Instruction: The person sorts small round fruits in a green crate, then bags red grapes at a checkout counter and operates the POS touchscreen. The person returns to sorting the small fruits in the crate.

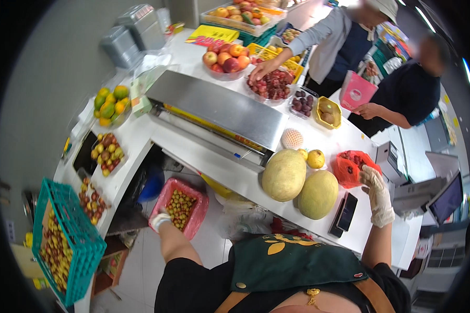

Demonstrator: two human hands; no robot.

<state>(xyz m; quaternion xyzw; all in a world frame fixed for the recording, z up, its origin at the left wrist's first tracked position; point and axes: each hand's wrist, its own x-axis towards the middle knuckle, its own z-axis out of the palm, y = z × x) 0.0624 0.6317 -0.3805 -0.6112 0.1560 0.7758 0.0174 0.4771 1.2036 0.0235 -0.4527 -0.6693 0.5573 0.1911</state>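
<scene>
My left hand (pixel 160 221), in a pale glove, is at the left rim of a pink plastic-lined bin (pixel 203 199); its fingers are blurred, so a grip cannot be made out. Small yellow-brown fruits (pixel 180 207) lie in the bin. My right hand (pixel 377 195), in a loose whitish glove, is raised with fingers apart and bent, its fingertips beside an open red plastic bag (pixel 338 172) of dark red fruit (pixel 352 160). Left of that bag are two large yellow melons (pixel 284 175) (pixel 318 194) and a small yellow fruit (pixel 315 159). Two phones (pixel 347 212) lie below it.
A metal-topped wrapping machine (pixel 219 109) spans the counter. Teal crate (pixel 74 238) of small fruits stands at left. Beyond are bowls of peaches (pixel 227 58) and red grapes (pixel 274 86); one person's hand (pixel 264 72) touches the grapes. Another person holds a pink bag (pixel 356 92). A monitor (pixel 446 201) stands right.
</scene>
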